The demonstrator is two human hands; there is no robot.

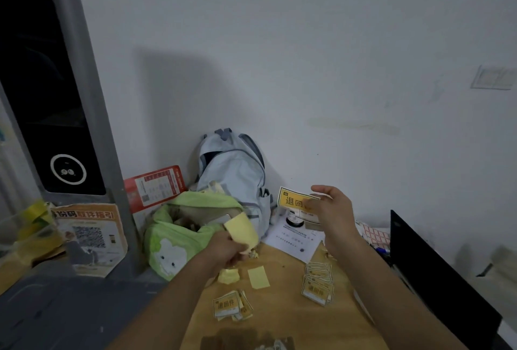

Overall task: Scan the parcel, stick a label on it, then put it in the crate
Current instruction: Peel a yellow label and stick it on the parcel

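Observation:
My right hand (334, 210) holds a yellow label (293, 200) with black characters, raised above the back of the wooden table (279, 321). My left hand (228, 249) pinches a pale yellow backing strip (243, 228), curled upward, over the table's left edge. Two stacks of the same yellow labels lie on the table, one stack (230, 306) in front of my left arm and another stack (319, 282) to the right. A loose backing piece (258, 277) and a crumpled backing scrap (229, 275) lie between them. No parcel or crate can be made out.
A green cloth bag (179, 238) and a pale blue backpack (237, 170) stand against the wall. A grey kiosk (56, 126) with posters rises at left. A white sheet (296, 240) with a dark jar lies at the back; a black monitor (436, 271) stands at right.

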